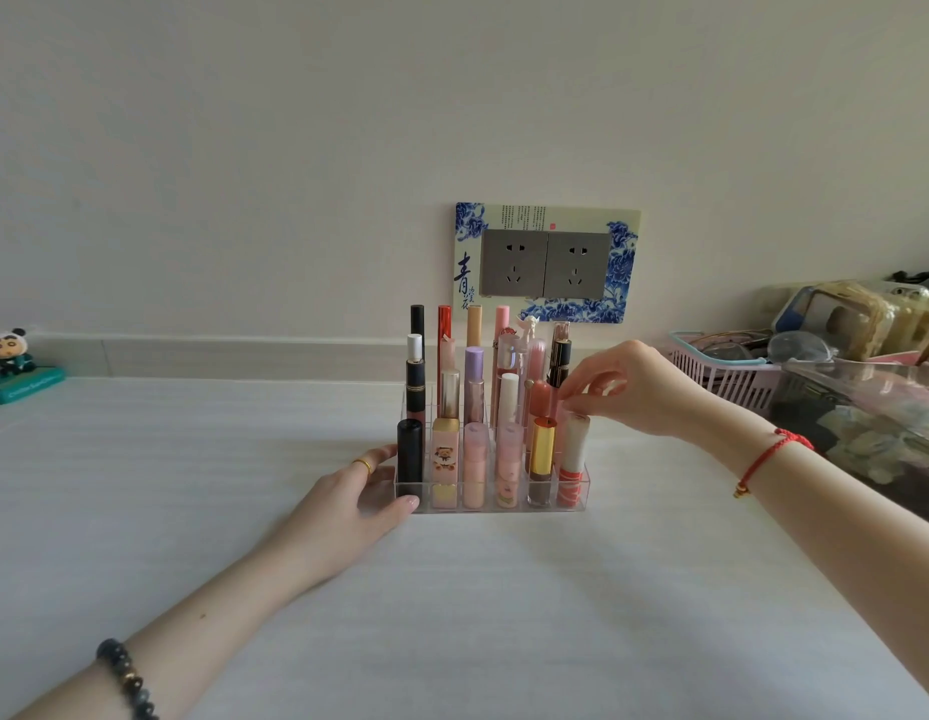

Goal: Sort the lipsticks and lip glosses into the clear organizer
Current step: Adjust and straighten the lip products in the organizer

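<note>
Here's where we are with the clear organizer [483, 509]: it sits on the white bench [504, 615], pretty much dead centre and right below the wall socket [545, 262] with the blue flower frame. It's packed with tubes standing upright in rows, short ones in front and tall ones at the back.

Our left hand [358, 491] is gripping the left end of the organizer, thumb on the front corner and the other fingers round the side, gold ring [363, 465] showing. Right next to that thumb is the black lipstick [410, 452] in the front left slot, then the pink tube with the little bear [445, 459] beside it.

Our right hand [628, 392] reaches in from the right with its fingertips [574, 407] bunched down on the top of the white-capped lipstick [574, 459], which stands in the front right slot. It looks like a light pinch on the cap. Just left of that one is the gold-capped gloss [542, 449].

Also around: a red string bracelet [763, 454] on the right wrist and a dark bead bracelet [127, 678] on the left. A panda figurine [10, 356] sits at the far left edge by the wall, and a pink basket [722, 376] of clutter is off to the right.
</note>
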Demonstrator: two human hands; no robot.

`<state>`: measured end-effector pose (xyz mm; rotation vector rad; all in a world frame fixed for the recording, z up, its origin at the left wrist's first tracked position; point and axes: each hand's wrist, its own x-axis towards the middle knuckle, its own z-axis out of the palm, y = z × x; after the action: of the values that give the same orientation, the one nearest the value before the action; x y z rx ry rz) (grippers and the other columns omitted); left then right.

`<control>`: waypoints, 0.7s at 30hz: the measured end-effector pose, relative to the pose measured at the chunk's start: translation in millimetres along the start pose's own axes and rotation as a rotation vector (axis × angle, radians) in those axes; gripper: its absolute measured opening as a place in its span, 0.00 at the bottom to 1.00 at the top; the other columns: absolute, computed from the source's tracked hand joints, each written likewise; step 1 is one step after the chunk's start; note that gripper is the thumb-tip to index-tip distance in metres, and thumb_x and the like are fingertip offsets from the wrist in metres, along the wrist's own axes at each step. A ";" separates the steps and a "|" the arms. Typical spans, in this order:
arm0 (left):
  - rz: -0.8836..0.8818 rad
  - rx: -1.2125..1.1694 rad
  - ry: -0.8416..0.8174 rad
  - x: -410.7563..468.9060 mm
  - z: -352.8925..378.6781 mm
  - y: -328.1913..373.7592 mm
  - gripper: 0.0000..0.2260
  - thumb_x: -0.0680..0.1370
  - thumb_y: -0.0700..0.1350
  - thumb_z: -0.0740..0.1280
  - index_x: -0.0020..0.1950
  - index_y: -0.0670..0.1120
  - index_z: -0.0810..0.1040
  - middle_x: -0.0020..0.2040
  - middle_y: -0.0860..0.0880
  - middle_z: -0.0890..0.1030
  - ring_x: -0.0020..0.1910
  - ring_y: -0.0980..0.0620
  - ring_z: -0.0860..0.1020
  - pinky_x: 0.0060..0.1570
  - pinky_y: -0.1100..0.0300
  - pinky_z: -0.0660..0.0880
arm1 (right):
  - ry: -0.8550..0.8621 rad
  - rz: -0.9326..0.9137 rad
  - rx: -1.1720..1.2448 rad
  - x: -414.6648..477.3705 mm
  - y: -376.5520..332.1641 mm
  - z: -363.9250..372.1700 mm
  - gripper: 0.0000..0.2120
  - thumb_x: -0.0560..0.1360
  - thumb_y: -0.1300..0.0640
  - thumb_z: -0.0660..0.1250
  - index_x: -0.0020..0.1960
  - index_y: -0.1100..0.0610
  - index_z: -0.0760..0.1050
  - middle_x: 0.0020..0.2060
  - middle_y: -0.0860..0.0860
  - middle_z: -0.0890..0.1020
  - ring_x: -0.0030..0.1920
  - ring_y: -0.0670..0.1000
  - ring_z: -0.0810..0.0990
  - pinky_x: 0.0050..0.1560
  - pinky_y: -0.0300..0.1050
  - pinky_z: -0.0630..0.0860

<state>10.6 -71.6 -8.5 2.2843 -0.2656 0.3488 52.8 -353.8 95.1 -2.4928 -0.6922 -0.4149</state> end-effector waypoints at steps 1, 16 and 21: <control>0.001 0.001 -0.002 -0.1 0.0 0.1 0.24 0.73 0.49 0.68 0.68 0.51 0.67 0.63 0.54 0.76 0.64 0.57 0.71 0.63 0.61 0.67 | -0.004 0.001 0.003 0.4 -0.1 -0.3 0.09 0.68 0.61 0.72 0.41 0.46 0.80 0.36 0.41 0.81 0.37 0.42 0.80 0.39 0.30 0.77; 0.011 -0.003 0.007 -0.4 0.2 2.5 0.24 0.73 0.48 0.69 0.68 0.51 0.67 0.58 0.59 0.75 0.59 0.61 0.73 0.56 0.67 0.66 | 0.070 -0.014 0.078 -23.3 -0.8 -2.5 0.05 0.68 0.52 0.71 0.41 0.43 0.77 0.37 0.41 0.82 0.37 0.39 0.79 0.38 0.29 0.76; 0.001 -0.005 -0.005 -0.1 -0.2 1.0 0.24 0.73 0.48 0.69 0.68 0.51 0.67 0.61 0.55 0.77 0.62 0.59 0.73 0.61 0.62 0.68 | 0.016 0.006 0.052 -30.8 0.9 4.9 0.06 0.68 0.54 0.72 0.44 0.47 0.79 0.37 0.43 0.81 0.36 0.39 0.79 0.37 0.29 0.76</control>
<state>10.1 -72.1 -7.7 2.2800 -0.2695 0.3421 28.7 -363.8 78.1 -2.4392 -0.6801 -0.4094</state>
